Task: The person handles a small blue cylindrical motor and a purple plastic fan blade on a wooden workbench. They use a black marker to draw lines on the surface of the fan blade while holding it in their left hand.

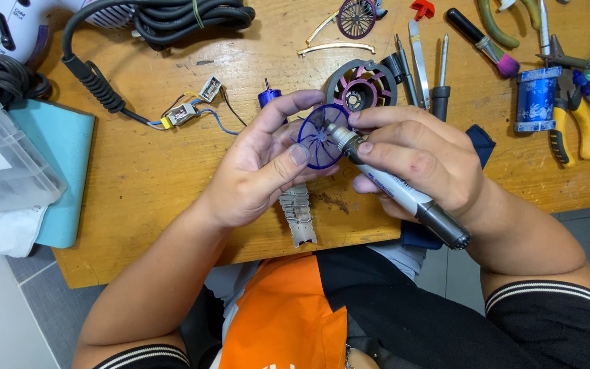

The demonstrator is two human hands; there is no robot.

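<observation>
I am holding a small blue fan wheel (319,137) just above the wooden surface (158,171), and it looks light, thin and easy to crack. My left hand (261,171) is pinching its rim gently, thumb closed on the edge. My right hand (411,160) is wrapped tight around a grey pen tool (404,195), its tip touching the wheel's middle.

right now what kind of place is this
Probably a small repair workbench. The wooden table holds pliers, a brush and a loose power cord. The left hand holds a blue fan wheel while the right hand presses a pen-like tool to it.
</observation>
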